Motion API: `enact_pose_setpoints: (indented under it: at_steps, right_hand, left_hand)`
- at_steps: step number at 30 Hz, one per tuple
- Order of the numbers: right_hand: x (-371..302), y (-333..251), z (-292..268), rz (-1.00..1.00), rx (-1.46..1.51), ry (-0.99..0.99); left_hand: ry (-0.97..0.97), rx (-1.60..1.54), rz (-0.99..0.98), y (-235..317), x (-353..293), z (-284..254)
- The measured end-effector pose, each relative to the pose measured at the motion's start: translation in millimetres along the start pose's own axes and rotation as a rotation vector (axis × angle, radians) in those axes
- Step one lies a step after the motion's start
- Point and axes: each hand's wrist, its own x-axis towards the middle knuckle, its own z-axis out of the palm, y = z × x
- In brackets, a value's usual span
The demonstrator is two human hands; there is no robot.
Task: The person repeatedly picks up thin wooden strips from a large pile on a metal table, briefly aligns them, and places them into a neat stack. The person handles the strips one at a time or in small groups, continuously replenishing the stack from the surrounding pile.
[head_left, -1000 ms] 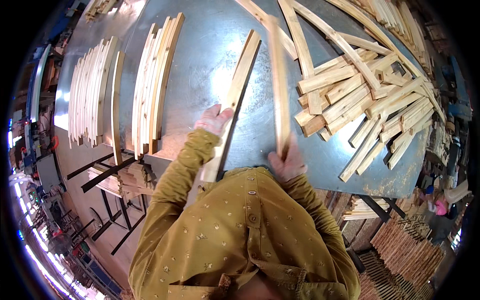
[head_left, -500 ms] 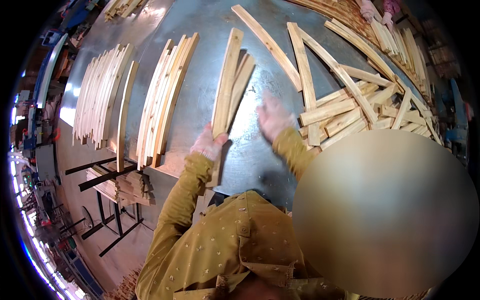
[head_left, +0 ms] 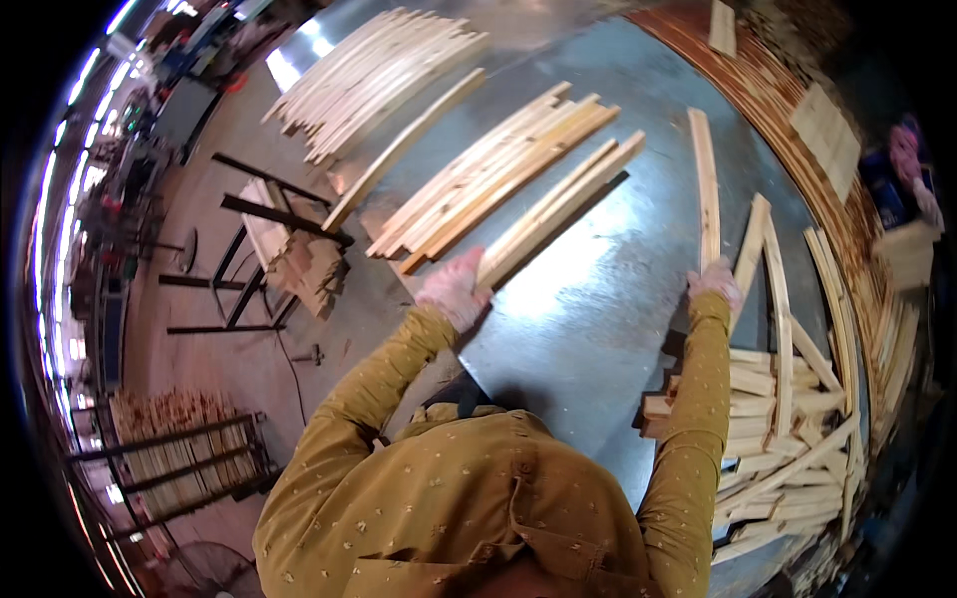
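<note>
My left hand, in a pale pinkish glove, is closed round the near end of a pair of wooden strips lying side by side on the metal table. Just left of them is a row of several similar wooden strips. My right hand, gloved too, closes on the near end of a single wooden strip that points away from me. Close by it, more strips lean out of a jumbled pile of wood at the right.
A larger row of strips lies far left, with a lone strip beside it. Black metal stands and a rack of wood are at the left. Another person's gloved hand shows at the far right, beyond stacked boards.
My view has turned to the right. My left hand has carried the pair of strips over beside the left row. My right hand, earlier empty and blurred, has taken hold of a strip.
</note>
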Motion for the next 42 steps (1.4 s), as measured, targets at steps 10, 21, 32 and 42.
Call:
enact_pose_setpoints:
  at_steps: [10, 21, 32, 42]
  right_hand:
    - [-91.3, -37.1, 126.1, -0.083, 0.811, -0.165]
    - [-175.3, -184.3, 97.4, 0.097, 1.864, -0.294]
    - [-231.7, -276.1, 6.6, -0.557, 1.454, -0.165]
    - [-181.1, -175.5, 17.4, -0.111, 0.740, 0.164]
  left_hand:
    - [0.091, 0.324, -0.080, -172.9, 171.0, -104.3]
    - [-0.010, 0.179, -0.054, -246.1, 198.1, -72.6]
    - [-0.358, -1.337, 0.316, -78.2, 101.8, -60.0]
    - [0.480, 0.235, 0.237, -197.9, 182.5, -83.6]
